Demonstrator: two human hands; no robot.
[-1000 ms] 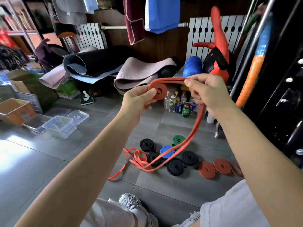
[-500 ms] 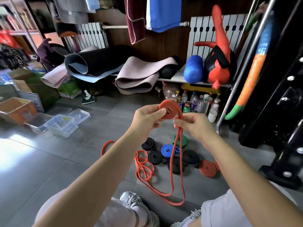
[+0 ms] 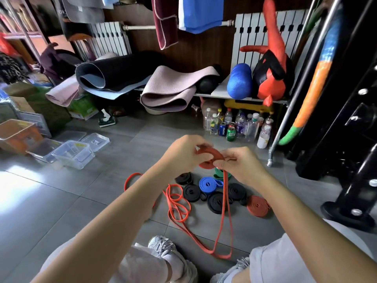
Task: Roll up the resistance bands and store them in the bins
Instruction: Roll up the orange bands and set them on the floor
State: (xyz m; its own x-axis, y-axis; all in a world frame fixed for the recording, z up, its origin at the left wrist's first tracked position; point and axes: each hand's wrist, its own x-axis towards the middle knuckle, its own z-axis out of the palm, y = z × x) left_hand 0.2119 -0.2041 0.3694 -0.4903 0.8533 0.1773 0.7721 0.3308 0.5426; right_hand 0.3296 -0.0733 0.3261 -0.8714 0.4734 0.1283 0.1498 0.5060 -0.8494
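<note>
Both hands hold a red resistance band (image 3: 210, 156) partly wound into a coil above the floor. My left hand (image 3: 181, 155) pinches the coil from the left. My right hand (image 3: 240, 166) grips the coil's right side where the band's loose loop (image 3: 224, 217) hangs down to the floor. On the tiles beyond lie rolled bands: several black ones (image 3: 216, 201), a blue one (image 3: 208, 183), a green one (image 3: 220, 174) and a dark red one (image 3: 258, 205). A thin orange band (image 3: 175, 203) lies loose beside them. Clear plastic bins (image 3: 71, 154) stand at the left.
An orange bin (image 3: 16, 133) and loose clear lids (image 3: 95, 140) sit by the clear bins. Bottles and cans (image 3: 234, 125) stand under a shelf with rolled mats (image 3: 169, 88). A black machine frame (image 3: 350, 139) fills the right. My shoes (image 3: 167, 252) are at the bottom.
The hands came down from chest height and closer together. The coil has grown as more band was wound on, and the hanging loop has shortened and now lies near my feet.
</note>
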